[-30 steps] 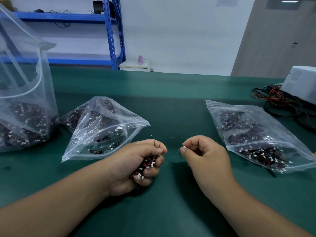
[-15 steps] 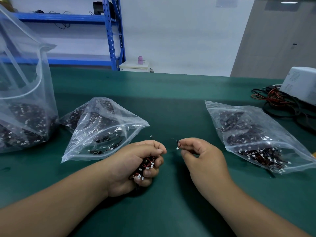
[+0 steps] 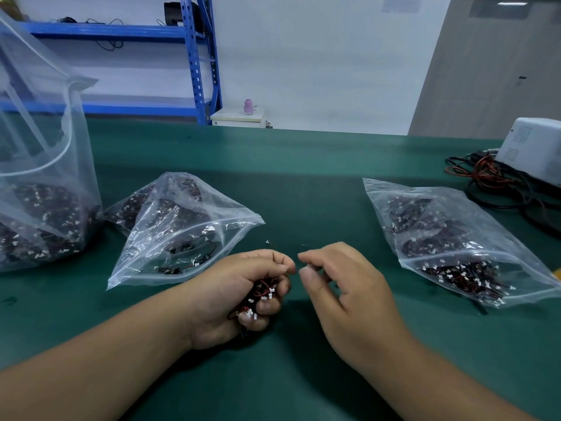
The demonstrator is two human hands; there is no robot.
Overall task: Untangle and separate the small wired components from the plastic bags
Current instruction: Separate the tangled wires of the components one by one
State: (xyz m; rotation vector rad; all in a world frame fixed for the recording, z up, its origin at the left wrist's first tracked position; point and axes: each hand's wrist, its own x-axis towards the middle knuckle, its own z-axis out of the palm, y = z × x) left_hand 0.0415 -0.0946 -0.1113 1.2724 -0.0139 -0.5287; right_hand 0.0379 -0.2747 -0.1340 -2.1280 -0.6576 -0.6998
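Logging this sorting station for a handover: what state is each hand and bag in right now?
Left hand: grips a bundle of wired components.
Right hand: fingers loosely curled, nothing visible held.
Tall bag: upright, mouth open, partly filled.
Middle bag: lying down, components inside.
Right bag: lying flat, components inside.

We worked at a green table (image 3: 303, 177). At ten o'clock, beyond its far edge, stood a blue shelving rack (image 3: 200, 71), with a black box (image 3: 174, 13) on its top shelf and thin dark cords (image 3: 103, 41) lying to the left of the box. Near twelve o'clock, just right of the rack, a low white cabinet (image 3: 236, 118) carried a small pink bottle (image 3: 248, 106). At two o'clock a white device (image 3: 534, 147) sat on the table, touching a tangle of red and black cables (image 3: 491, 180). Behind everything ran a pale wall (image 3: 318, 56), and a grey panel (image 3: 491, 71) stood at one o'clock.
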